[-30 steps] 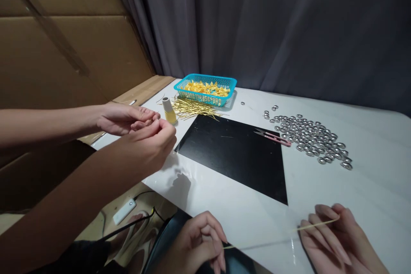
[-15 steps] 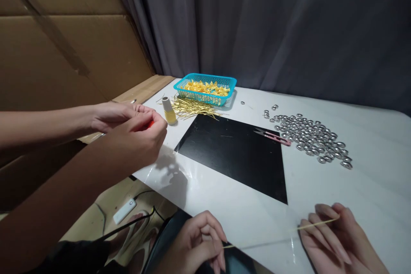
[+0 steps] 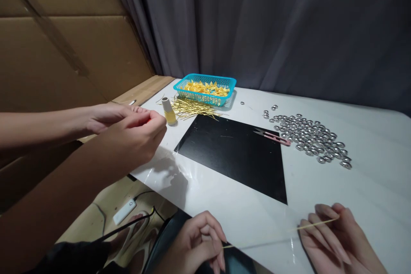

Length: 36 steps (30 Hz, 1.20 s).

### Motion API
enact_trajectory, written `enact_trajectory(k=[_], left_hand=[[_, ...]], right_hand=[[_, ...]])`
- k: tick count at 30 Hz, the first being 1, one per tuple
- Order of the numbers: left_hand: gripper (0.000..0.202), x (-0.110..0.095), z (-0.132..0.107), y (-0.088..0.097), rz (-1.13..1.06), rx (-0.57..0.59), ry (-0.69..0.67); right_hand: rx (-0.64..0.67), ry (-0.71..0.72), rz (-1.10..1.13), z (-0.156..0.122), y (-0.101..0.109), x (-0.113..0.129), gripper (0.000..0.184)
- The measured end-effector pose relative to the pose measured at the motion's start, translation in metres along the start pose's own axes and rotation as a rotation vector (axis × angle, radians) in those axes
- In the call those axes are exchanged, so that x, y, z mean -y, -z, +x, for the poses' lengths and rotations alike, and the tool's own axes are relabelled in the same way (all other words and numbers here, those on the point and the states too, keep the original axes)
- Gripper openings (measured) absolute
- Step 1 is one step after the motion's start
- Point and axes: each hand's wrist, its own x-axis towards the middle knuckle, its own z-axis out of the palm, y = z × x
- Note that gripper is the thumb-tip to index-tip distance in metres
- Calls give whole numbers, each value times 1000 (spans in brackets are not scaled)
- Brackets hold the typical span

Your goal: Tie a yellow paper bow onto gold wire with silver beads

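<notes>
Hands: the left hand (image 3: 192,244) and right hand (image 3: 335,239) rest at the near edge of the tabletop (image 3: 369,180), their fingers closed on the 2 ends of a thin pale stick (image 3: 281,233)

Stick: held level across the white surface, just above it, with nothing visibly fixed on it

Co-worker: 2 bare forearms enter from the left, and the co-worker's hands (image 3: 131,126) meet in a tight pinch near the tabletop's left edge; their fingers hide whatever they grip

Done and left: no finished piece shows; folded yellow pieces (image 3: 207,89) fill a teal mesh basket (image 3: 205,76), gold metallic strands (image 3: 191,108) lie in a loose heap, and silver oval beads (image 3: 311,139) lie spread in a loose cluster

Surface: a black sheet (image 3: 231,154) lies mid-table, with pink-handled thread snips (image 3: 274,138) across its far right corner; a cone of yellow thread (image 3: 168,111) stands upright beside the gold strands

Room: a dark grey curtain (image 3: 257,21) hangs behind, cardboard panels (image 3: 64,60) line the left, and a white power adapter (image 3: 124,212) lies on the floor below
</notes>
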Motion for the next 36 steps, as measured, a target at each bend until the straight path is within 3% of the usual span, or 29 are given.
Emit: enact_trajectory(k=[17, 21, 25, 36], left_hand=[[36, 7, 2, 4, -24, 13, -15], [39, 9, 4, 7, -10, 22, -39], [42, 2, 1, 4, -9, -6, -26], [35, -15, -6, 2, -26, -53, -53]], right_hand=[[12, -4, -23, 0, -2, 1, 21], [-50, -25, 3, -2, -5, 1, 20], [-111, -55, 30, -4, -9, 2, 21], [-110, -94, 39, -4, -10, 2, 25]])
